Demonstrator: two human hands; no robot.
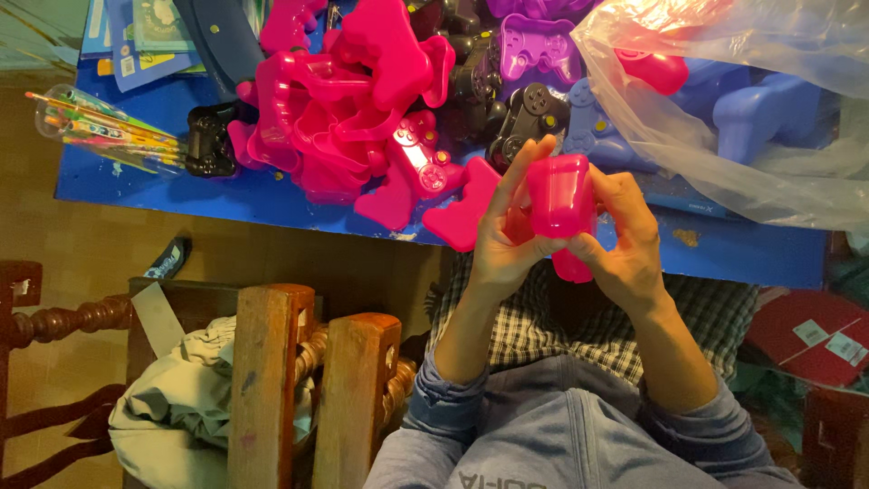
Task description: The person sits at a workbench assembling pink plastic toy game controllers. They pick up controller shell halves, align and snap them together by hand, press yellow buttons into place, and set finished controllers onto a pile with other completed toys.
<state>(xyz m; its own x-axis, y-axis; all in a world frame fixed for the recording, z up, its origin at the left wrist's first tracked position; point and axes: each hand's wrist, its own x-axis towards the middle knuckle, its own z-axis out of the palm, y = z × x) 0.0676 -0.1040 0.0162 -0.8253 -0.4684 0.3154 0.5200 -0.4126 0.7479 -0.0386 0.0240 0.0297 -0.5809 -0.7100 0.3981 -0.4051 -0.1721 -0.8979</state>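
Blue table (272,195) heaped with toy controller shells (344,109).
Just below its edge, left hand (501,240) and right hand (625,240) both grip a glossy pink shell piece (559,195).

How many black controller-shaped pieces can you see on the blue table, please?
3 clearly: one black controller at the pile's left edge, one just above the hands, and one behind it. More may be hidden under the pink shells.
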